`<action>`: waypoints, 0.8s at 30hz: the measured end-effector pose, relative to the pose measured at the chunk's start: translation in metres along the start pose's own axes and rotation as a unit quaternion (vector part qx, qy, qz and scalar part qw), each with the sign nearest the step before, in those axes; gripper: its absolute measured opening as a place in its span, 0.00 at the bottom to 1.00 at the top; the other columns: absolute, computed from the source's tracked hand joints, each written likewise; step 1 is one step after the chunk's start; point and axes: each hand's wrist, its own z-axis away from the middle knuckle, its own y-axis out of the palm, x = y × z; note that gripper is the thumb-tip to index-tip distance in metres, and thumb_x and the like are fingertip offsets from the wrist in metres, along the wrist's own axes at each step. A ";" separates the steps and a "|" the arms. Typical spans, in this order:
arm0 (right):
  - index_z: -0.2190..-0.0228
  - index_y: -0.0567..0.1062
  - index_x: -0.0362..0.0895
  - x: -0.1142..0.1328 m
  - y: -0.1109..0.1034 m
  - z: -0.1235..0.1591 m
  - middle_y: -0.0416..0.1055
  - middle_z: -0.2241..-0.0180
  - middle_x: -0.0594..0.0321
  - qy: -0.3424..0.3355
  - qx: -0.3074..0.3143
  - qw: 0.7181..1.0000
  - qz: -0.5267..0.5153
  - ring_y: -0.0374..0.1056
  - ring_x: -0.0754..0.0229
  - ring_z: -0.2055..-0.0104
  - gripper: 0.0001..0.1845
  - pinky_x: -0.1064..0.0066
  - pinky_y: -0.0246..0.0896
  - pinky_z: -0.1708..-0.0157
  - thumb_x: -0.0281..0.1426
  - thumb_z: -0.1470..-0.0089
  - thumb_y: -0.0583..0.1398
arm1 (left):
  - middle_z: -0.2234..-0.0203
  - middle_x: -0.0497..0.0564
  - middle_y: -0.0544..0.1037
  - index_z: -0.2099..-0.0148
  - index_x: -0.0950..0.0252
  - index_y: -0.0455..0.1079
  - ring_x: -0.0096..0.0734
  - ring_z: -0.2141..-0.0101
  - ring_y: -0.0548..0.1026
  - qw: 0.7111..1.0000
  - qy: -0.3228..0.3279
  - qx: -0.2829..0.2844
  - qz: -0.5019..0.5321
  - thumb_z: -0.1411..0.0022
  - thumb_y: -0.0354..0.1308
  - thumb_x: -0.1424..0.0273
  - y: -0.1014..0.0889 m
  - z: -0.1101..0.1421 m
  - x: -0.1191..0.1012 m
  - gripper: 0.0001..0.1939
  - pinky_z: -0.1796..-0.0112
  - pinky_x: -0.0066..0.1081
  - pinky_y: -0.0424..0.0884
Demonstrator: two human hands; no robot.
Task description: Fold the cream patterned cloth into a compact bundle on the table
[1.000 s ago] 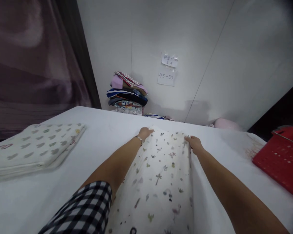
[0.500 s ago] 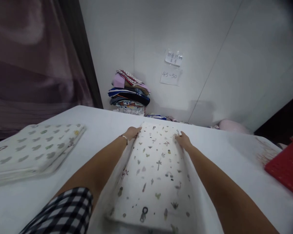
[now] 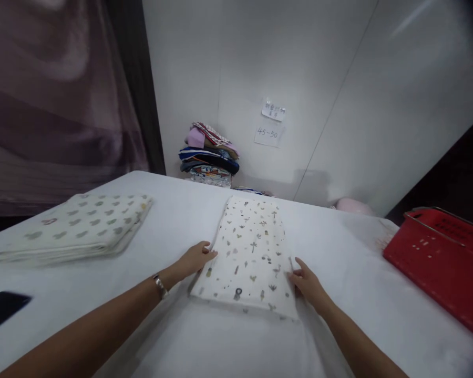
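Observation:
A folded white cloth [image 3: 248, 252] printed with small palms, cacti and rainbows lies lengthwise on the white table, its near edge towards me. My left hand [image 3: 197, 258], with a silver bracelet at the wrist, pinches the cloth's left edge near the front. Across from it, my right hand [image 3: 305, 281] has the right edge between thumb and fingers. Part of the fingers of both hands is hidden by the cloth's sides. The cloth's top face looks fairly flat.
Another folded cloth [image 3: 82, 223] with grey leaf-like prints lies on the left of the table [image 3: 173, 210]. A dark flat object [image 3: 3, 310] is at the left edge. A red basket [image 3: 437, 268] stands at right. Stacked fabrics [image 3: 211, 157] rise by the wall.
Both hands have come from the cloth's far corners back along its sides towards me. The cloth now lies farther off, its near edge in view. More of the red basket shows.

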 end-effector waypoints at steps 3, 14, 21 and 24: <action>0.38 0.49 0.44 -0.012 0.004 0.042 0.66 0.74 0.68 0.011 0.007 0.999 -0.045 0.63 0.64 0.78 0.46 0.73 0.61 0.80 0.41 0.54 0.62 | 0.58 0.56 0.75 0.44 0.69 0.60 0.31 0.71 0.74 1.000 -0.002 -0.007 -0.015 0.50 0.59 0.55 0.001 0.032 0.009 0.35 0.74 0.26 0.67; 0.38 0.50 0.44 -0.012 0.024 0.093 0.68 0.78 0.67 -0.020 0.031 0.996 -0.075 0.61 0.65 0.82 0.43 0.75 0.53 0.86 0.38 0.52 0.60 | 0.68 0.53 0.76 0.45 0.67 0.60 0.28 0.78 0.71 0.996 -0.052 -0.051 -0.046 0.50 0.61 0.59 0.017 0.072 0.018 0.32 0.77 0.25 0.65; 0.45 0.65 0.40 -0.022 -0.015 0.111 0.68 0.81 0.67 -0.051 -0.012 0.994 -0.091 0.59 0.66 0.82 0.35 0.75 0.49 0.83 0.36 0.56 0.60 | 0.68 0.51 0.75 0.44 0.66 0.58 0.28 0.73 0.72 0.999 0.020 -0.029 0.009 0.47 0.58 0.63 0.044 0.116 0.025 0.29 0.74 0.25 0.66; 0.45 0.66 0.38 -0.043 -0.024 0.127 0.67 0.82 0.68 -0.042 0.004 0.996 -0.072 0.58 0.66 0.82 0.36 0.74 0.50 0.82 0.38 0.57 0.60 | 0.71 0.49 0.75 0.43 0.66 0.58 0.32 0.72 0.73 0.998 0.043 -0.017 -0.044 0.48 0.58 0.63 0.054 0.145 0.033 0.31 0.71 0.28 0.65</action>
